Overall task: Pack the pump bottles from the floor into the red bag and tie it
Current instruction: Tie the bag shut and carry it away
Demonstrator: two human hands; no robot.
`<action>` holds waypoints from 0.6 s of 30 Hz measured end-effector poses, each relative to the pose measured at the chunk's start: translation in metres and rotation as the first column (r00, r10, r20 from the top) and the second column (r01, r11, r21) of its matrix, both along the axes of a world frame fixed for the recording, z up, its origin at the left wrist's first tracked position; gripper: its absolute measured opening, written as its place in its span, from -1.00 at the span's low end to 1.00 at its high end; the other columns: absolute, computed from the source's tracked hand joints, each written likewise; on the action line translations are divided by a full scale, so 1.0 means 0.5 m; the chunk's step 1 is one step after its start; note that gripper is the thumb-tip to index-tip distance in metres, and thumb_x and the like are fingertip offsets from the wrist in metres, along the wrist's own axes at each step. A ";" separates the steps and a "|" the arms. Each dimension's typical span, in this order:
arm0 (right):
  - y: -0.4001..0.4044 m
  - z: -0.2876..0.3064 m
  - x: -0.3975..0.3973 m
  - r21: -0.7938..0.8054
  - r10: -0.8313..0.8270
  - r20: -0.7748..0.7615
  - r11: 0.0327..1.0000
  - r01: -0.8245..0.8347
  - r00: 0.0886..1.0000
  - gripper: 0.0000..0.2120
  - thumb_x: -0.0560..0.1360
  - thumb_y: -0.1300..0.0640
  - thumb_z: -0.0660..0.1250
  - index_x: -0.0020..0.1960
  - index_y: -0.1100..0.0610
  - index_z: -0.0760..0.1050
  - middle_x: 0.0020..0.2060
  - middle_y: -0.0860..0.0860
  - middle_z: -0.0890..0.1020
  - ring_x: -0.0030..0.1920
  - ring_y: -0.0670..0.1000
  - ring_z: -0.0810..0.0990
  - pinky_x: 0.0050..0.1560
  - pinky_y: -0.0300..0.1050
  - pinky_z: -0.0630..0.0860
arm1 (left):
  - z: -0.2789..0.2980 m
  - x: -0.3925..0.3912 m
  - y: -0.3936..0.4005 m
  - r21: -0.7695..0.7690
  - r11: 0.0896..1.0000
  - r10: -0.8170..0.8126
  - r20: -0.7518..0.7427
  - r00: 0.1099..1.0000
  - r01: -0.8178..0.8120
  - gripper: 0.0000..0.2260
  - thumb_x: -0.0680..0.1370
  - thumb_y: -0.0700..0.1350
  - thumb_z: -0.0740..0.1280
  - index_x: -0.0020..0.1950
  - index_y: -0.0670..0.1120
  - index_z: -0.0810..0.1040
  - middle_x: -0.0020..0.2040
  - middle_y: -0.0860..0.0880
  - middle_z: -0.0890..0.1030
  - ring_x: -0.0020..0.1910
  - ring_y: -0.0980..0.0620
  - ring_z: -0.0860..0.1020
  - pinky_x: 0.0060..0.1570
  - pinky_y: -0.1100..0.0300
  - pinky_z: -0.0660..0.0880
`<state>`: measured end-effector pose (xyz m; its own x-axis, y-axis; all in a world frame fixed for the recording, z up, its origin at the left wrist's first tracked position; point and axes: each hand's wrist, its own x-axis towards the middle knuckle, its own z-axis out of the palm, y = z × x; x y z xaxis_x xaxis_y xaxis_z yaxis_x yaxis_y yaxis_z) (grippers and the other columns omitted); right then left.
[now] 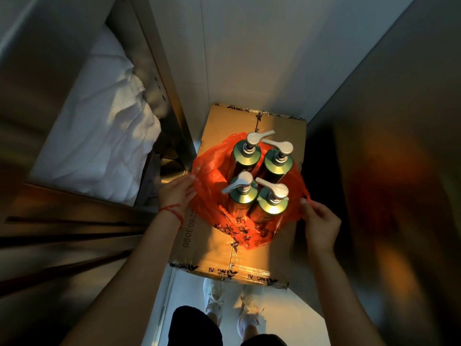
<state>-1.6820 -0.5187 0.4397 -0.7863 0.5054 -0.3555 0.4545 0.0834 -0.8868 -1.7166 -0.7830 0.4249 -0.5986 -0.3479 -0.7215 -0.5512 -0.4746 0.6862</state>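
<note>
Several green pump bottles point(272, 208) with silver pump heads stand upright, packed close together inside the red bag point(212, 186). The thin plastic bag lies open around them on top of a taped cardboard box point(274, 255). My left hand point(175, 193) pinches the bag's left edge. My right hand point(320, 221) grips the bag's right handle loop, pulled a little outward. The lower parts of the bottles are hidden by the bag.
The box fills a narrow floor strip between a metal shelf unit point(74, 221) with white bedding point(104, 136) on the left and a dark panel point(399, 171) on the right. A white wall point(249, 58) closes the far end. My feet point(232, 308) stand just before the box.
</note>
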 end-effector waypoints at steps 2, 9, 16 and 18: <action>-0.005 0.027 -0.004 -0.053 -0.006 -0.014 0.999 0.005 1.000 -0.79 0.44 0.19 0.37 0.01 0.28 0.58 -0.19 0.09 0.65 -0.19 -0.06 0.60 -0.09 -0.21 0.55 | 0.036 0.002 0.011 0.055 0.998 -0.018 -0.035 0.999 0.020 -0.92 0.50 -0.26 0.31 -0.16 -0.11 0.55 -0.27 -0.01 0.62 -0.22 0.09 0.57 -0.21 0.24 0.52; -0.017 0.155 -0.026 -0.168 -0.029 -0.133 0.986 0.006 0.991 -0.91 0.41 0.21 0.39 -0.12 0.22 0.60 -0.38 -0.04 0.68 -0.31 -0.13 0.63 -0.16 -0.21 0.58 | 0.190 -0.007 0.028 0.278 0.955 -0.061 -0.162 0.985 0.105 -0.84 0.52 -0.26 0.25 -0.22 -0.11 0.56 -0.47 0.04 0.62 -0.42 0.15 0.59 -0.30 0.25 0.57; -0.037 0.298 -0.059 -0.227 0.021 -0.274 0.970 -0.086 0.962 -0.89 0.42 0.23 0.36 -0.26 0.11 0.61 -0.49 -0.09 0.65 -0.40 -0.15 0.59 -0.26 -0.33 0.55 | 0.343 -0.017 0.051 0.256 0.948 -0.087 -0.356 0.930 0.187 -0.89 0.53 -0.27 0.23 -0.11 -0.17 0.54 -0.44 0.01 0.63 -0.40 0.16 0.61 -0.32 0.31 0.58; -0.041 0.324 -0.065 -0.260 0.041 -0.294 0.958 -0.121 0.955 -0.92 0.43 0.24 0.35 -0.21 0.17 0.61 -0.49 -0.08 0.66 -0.41 -0.16 0.60 -0.29 -0.36 0.53 | 0.370 -0.016 0.064 0.211 0.959 -0.096 -0.385 0.918 0.189 -0.89 0.52 -0.30 0.23 -0.13 -0.18 0.54 -0.45 -0.01 0.63 -0.41 0.14 0.61 -0.31 0.32 0.58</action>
<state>-1.7145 -0.5391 0.6019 -0.9082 0.3515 -0.2272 0.1836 -0.1531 -0.9710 -1.7245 -0.7509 0.6099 -0.8671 -0.0835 -0.4911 -0.3562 -0.5853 0.7284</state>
